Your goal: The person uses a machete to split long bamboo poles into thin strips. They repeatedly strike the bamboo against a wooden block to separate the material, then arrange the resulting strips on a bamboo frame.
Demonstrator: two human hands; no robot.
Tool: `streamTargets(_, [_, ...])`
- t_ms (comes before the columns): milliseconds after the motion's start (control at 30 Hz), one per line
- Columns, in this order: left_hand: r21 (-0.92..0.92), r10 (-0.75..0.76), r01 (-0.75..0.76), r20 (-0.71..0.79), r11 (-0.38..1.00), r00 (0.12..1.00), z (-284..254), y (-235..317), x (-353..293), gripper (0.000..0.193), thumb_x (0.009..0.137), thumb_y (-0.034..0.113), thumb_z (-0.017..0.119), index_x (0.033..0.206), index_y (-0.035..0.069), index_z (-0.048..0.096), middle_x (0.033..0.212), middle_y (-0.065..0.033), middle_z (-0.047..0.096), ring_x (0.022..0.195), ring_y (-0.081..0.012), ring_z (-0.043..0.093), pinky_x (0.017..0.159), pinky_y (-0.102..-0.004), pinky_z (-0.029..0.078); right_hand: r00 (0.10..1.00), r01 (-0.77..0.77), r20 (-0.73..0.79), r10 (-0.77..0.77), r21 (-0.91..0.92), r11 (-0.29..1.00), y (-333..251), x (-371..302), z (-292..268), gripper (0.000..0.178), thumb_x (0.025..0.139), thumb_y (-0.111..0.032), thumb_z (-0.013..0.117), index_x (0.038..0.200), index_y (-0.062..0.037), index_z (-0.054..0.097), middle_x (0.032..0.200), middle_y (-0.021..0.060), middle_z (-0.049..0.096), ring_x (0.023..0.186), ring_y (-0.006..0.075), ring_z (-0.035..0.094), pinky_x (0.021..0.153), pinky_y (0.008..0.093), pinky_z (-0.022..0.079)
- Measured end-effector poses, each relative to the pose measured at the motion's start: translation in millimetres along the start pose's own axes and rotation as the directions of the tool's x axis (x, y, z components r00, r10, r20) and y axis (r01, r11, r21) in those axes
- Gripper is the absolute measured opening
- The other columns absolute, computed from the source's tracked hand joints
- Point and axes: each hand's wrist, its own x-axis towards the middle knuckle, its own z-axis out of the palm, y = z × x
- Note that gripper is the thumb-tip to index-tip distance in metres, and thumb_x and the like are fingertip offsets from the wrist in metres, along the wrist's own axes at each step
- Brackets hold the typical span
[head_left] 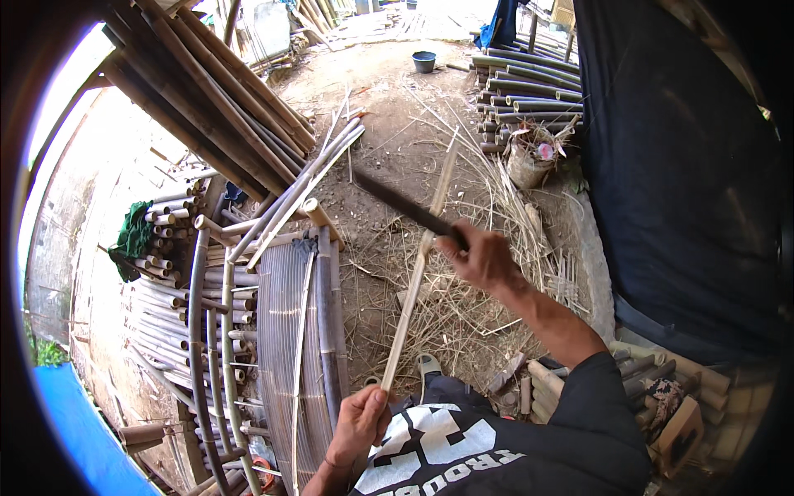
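My left hand (361, 420) is closed round the near end of a long, pale split bamboo strip (407, 310), just in front of my body. The strip slants up and away, past a node, to its far tip over the dirt ground. In my right hand (486, 258) is the handle of a machete (399, 201), fingers wrapped round it. Its long dark blade points to the far left and crosses over the strip above the node. Whether the blade touches the strip, I cannot tell.
Shavings and thin strips (463, 318) litter the ground. A bamboo bench (285, 314) stands at my left, with stacked poles (169, 310) beyond it. Thick poles (215, 99) lean at far left. Right are a pole stack (529, 87), a bucket of scraps (529, 165) and dark sheeting (678, 182).
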Motion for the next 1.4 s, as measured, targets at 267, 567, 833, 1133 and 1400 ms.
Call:
streamTargets(267, [0.026, 0.036, -0.036, -0.006, 0.999, 0.999, 11.2, -2.1, 6.5, 0.036, 0.103, 0.032, 0.046, 0.091, 0.001, 0.059, 0.05, 0.0024, 0.043, 0.035, -0.0042, 0.036, 0.031, -0.021, 0.027, 0.987, 0.16, -0.01, -0.161, -0.045, 0.986, 1.8, -9.1, -0.5, 0.061, 0.092, -0.068, 0.038, 0.081, -0.0101, 0.053, 0.058, 0.0034, 0.054, 0.045, 0.0177, 0.056, 0.039, 0.0374, 0.05])
streamTargets(567, [-0.046, -0.111, 0.109, -0.044, 0.993, 0.993, -13.6, -1.7, -20.5, 0.034, 0.103, 0.03, 0.045, 0.093, 0.001, 0.058, 0.049, 0.0035, 0.041, 0.037, -0.0046, 0.036, 0.034, -0.0206, 0.029, 0.999, 0.042, 0.024, -0.04, -0.075, 0.996, 25.9, 11.8, 9.1, 0.064, 0.092, -0.069, 0.037, 0.083, -0.0097, 0.057, 0.056, 0.0036, 0.054, 0.043, 0.0145, 0.054, 0.036, 0.0354, 0.047])
streamTargets(833, [0.105, -0.151, 0.163, -0.108, 0.981, 0.983, -112.3, -19.2, -57.5, 0.032, 0.102, 0.025, 0.046, 0.101, -0.001, 0.064, 0.056, 0.0012, 0.048, 0.045, -0.0045, 0.042, 0.042, -0.021, 0.03, 0.837, -0.443, 0.081, 0.541, 0.68, 0.584, 73.8, 83.3, 33.0, 0.044, 0.097, -0.046, 0.054, 0.098, -0.0023, 0.061, 0.064, 0.0054, 0.059, 0.045, 0.009, 0.049, 0.041, 0.0225, 0.037])
streamTargets(1133, [0.702, 0.361, -0.133, -0.187, 0.7, 0.913, -242.6, -3.3, 5.8, 0.032, 0.093, 0.037, 0.06, 0.108, 0.009, 0.064, 0.083, -0.0131, 0.068, 0.074, -0.0329, 0.066, 0.064, -0.0419, 0.05, 0.751, -0.446, -0.001, 0.661, 0.737, 0.508, -97.2, 157.0, 198.9, 0.035, 0.091, -0.035, 0.067, 0.078, -0.0031, 0.069, 0.066, 0.0017, 0.06, 0.06, 0.012, 0.054, 0.058, 0.0288, 0.044])
streamTargets(1400, [0.53, 0.145, 0.232, -0.576, 0.816, 0.805, -387.5, -85.1, -64.1, 0.059, 0.094, 0.059, 0.045, 0.084, 0.004, 0.064, 0.076, -0.0177, 0.064, 0.076, -0.038, 0.063, 0.068, -0.0483, 0.047, 0.705, -0.505, 0.027, 0.708, 0.72, 0.475, -13.0, 333.9, 207.3, 0.054, 0.081, -0.045, 0.075, 0.1, 0.0059, 0.068, 0.099, 0.0133, 0.065, 0.087, 0.0248, 0.063, 0.08, 0.0372, 0.053])
